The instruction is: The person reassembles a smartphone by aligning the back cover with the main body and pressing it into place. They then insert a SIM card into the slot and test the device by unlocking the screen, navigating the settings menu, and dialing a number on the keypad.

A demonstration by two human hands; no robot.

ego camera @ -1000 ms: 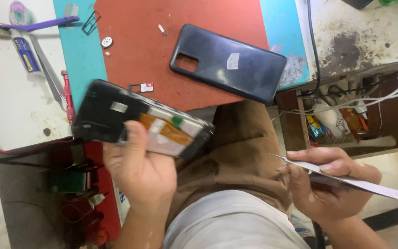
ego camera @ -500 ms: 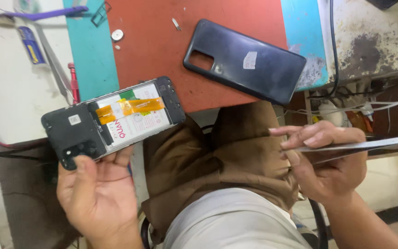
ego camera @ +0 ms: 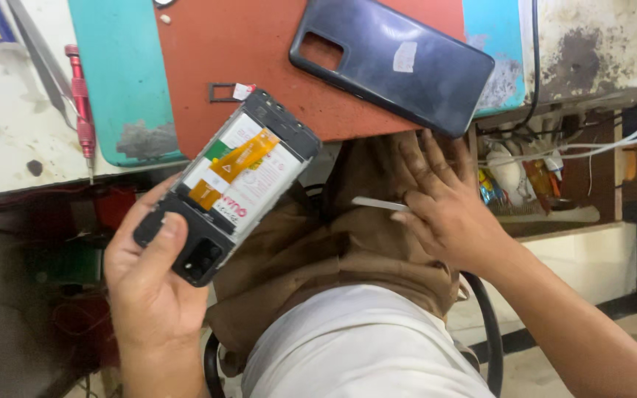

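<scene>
The left hand (ego camera: 149,295) is wrapped round an opened phone (ego camera: 230,184), back cover off, its battery and orange ribbon cables showing, held tilted over the near edge of the worktop (ego camera: 9,147). The right hand (ego camera: 444,206) rests fingers spread on the brown trousers (ego camera: 333,243), pinching a thin pale strip (ego camera: 379,203). Just beyond, the dark back cover (ego camera: 392,63) lies on a red mat (ego camera: 245,51), overhanging its edge. A red screwdriver (ego camera: 81,103) lies to the left.

Orange ribbon cable (ego camera: 243,155) on white battery (ego camera: 248,184), red mat (ego camera: 245,51)
</scene>
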